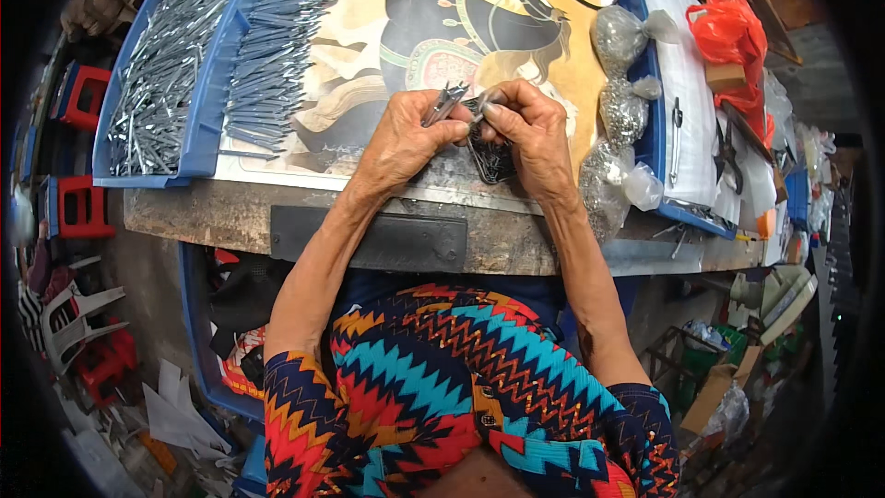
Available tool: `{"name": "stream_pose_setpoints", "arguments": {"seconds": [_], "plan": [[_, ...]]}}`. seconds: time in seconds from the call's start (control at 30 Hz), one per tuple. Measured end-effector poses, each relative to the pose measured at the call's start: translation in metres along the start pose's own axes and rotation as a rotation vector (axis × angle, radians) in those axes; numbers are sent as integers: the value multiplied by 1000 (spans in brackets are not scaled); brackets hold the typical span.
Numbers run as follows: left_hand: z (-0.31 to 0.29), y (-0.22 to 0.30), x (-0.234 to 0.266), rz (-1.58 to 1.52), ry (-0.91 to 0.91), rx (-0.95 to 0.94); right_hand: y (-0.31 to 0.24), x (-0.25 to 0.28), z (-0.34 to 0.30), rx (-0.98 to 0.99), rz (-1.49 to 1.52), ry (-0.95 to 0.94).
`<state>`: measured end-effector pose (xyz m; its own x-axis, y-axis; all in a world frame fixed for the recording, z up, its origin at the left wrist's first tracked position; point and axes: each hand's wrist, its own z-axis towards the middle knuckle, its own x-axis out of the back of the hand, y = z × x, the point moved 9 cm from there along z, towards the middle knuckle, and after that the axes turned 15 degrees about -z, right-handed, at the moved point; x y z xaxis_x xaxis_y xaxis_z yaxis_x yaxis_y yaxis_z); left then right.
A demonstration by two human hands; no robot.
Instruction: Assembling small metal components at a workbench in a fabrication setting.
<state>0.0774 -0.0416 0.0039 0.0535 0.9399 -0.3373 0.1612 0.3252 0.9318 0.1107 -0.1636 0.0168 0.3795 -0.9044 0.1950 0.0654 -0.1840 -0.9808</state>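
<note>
My left hand is closed round a small bundle of slim grey metal pieces, their ends sticking up past the thumb. Close beside it, my right hand is pinched, thumb against fingers, near the bundle's side; what sits between the fingertips is too small to make out. Below the two hands lies a heap of small dark wire-like parts, partly covered by the right hand. To the left, many similar slim metal pieces are laid in a long row on a printed horse picture.
A blue tray full of metal pieces stands left. On the right are knotted clear bags of small parts, another blue tray lined with white sheeting, pliers and a red plastic bag. The worn table edge runs before me.
</note>
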Motion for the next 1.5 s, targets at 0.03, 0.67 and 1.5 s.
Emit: {"name": "stream_pose_setpoints", "arguments": {"seconds": [0.03,0.67,1.5], "plan": [[-1,1,0,-24,-2,10,0,-1,0,-3,22,3],[-2,-6,-4,21,-73,23,16,-3,1,-155,194,-144],[139,128,218,1162,355,-767,-3,10,-5,-111,-79,-34]]}}
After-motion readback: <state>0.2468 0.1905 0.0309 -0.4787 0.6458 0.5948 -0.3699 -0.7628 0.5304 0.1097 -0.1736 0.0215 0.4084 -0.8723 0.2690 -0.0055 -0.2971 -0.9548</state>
